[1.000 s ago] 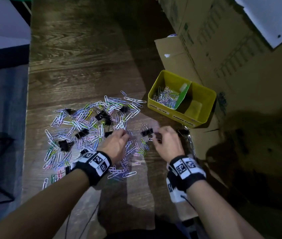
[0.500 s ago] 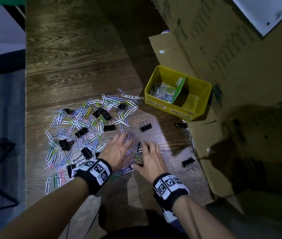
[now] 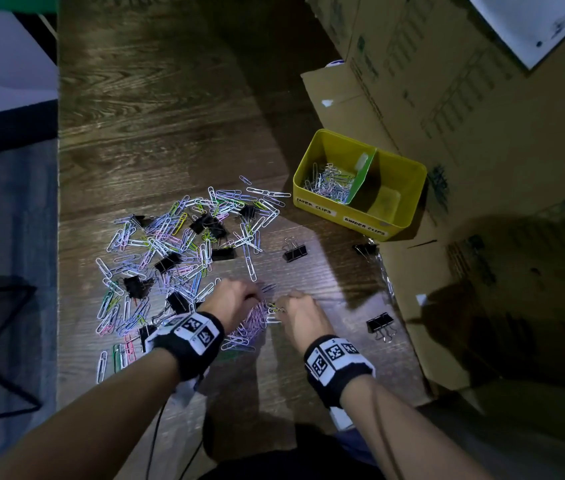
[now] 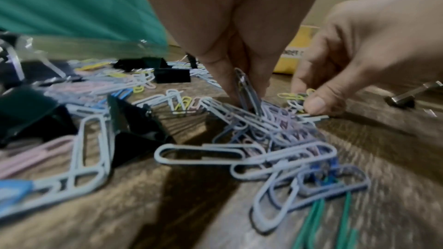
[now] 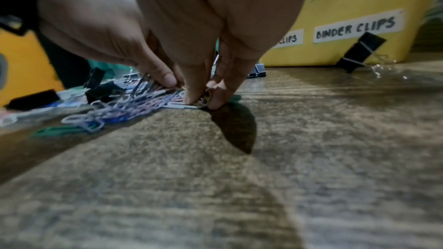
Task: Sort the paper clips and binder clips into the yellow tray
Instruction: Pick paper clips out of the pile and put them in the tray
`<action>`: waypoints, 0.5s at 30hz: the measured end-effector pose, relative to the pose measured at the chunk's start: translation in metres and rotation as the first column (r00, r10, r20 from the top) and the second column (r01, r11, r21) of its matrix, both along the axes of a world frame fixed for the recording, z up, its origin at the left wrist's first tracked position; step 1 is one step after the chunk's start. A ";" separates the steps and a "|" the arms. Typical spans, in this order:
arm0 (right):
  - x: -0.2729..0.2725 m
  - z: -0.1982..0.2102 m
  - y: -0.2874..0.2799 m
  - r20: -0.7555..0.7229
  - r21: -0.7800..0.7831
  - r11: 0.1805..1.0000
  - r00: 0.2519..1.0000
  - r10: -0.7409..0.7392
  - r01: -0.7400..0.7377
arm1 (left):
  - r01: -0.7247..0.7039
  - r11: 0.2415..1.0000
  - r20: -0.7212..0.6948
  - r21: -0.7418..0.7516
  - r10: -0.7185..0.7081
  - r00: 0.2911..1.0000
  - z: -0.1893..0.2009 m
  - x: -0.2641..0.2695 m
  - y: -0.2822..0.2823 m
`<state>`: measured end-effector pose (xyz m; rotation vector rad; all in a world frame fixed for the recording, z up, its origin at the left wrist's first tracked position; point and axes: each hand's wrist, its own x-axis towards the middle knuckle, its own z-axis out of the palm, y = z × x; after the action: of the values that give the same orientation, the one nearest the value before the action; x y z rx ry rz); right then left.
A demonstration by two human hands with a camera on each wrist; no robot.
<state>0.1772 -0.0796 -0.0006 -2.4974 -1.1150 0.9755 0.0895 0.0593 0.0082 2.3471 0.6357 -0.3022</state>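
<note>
Both hands were down on the dark wood-grain tabletop [image 3: 156, 140], fingertips meeting at the near edge of the loose scatter of pastel wire paper clips [image 3: 184, 244]: the left hand [image 3: 236, 299] pinched a few bluish clips upright off the heap, while the right hand [image 3: 300, 315] pinched a small bunch of yellow and white clips against the wood. The yellow plastic two-compartment tray [image 3: 409, 199] sat well apart to the far right, holding paper clips only in its left compartment. Black metal binder clips [image 3: 295, 251] lay among the scatter and singly nearer the tray.
</note>
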 end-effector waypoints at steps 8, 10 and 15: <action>0.018 -0.003 -0.007 -0.296 0.122 0.888 0.870 -0.394 0.443 | -0.460 0.781 -0.025 -0.423 0.498 0.867 0.020 0.007 0.014; 0.022 0.003 -0.007 -0.438 0.157 0.804 0.770 -0.464 0.574 | -0.485 0.687 -0.042 -0.540 0.554 0.832 0.031 0.014 0.017; 0.044 0.033 -0.009 -0.635 0.244 0.615 0.603 -0.483 0.750 | -0.391 0.647 0.032 -0.655 0.540 0.841 0.062 0.055 0.025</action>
<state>0.2212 -0.0888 0.0320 -1.7900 -0.1755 0.8885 0.1445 0.0838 0.0698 1.4683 0.8505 0.0092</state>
